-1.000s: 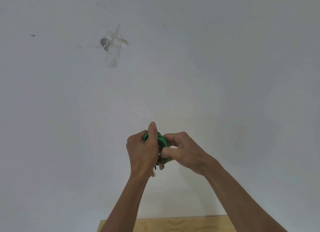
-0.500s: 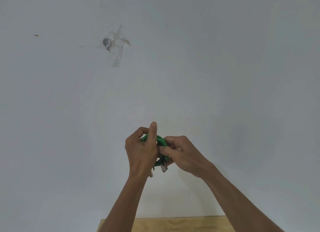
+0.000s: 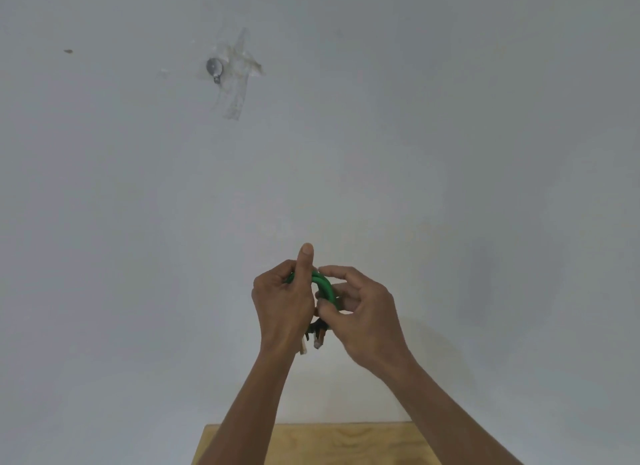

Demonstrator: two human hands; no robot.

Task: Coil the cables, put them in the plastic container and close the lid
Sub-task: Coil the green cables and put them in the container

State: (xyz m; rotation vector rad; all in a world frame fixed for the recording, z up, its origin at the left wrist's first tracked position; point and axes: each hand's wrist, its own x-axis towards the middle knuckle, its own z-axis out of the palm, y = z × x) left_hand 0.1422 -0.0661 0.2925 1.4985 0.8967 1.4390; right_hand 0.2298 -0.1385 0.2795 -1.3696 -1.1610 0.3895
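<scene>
We held both hands up in front of a pale wall (image 3: 450, 152), well above the wooden table (image 3: 311, 444), of which only a strip showed at the bottom edge of view. Left hand (image 3: 282, 305) & right hand (image 3: 363, 312) were together, touching, both clamped on a green cable (image 3: 325, 288) wound into a small coil. Left hand wrapped round the coil's left side w/ thumb (image 3: 305, 267) sticking straight up across the loops. Right hand pinched the coil's right side: index finger curled over the top of the loops, thumb pressed low against them. The coil stood roughly upright betw. the two palms, mostly hidden by fingers. Under the hands, cable ends hung down: a pale connector (image 3: 304, 346) just below the left palm and a 2nd plug (image 3: 318, 340) beside it, dark w/ a light tip; type of either too small to tell. Both forearms rose from the table's far edge. On the wall, upper left, a small metal fitting (image 3: 214, 67) sat under strips of clear tape (image 3: 239, 80), & a tiny dark speck (image 3: 68, 51) lay further left.
</scene>
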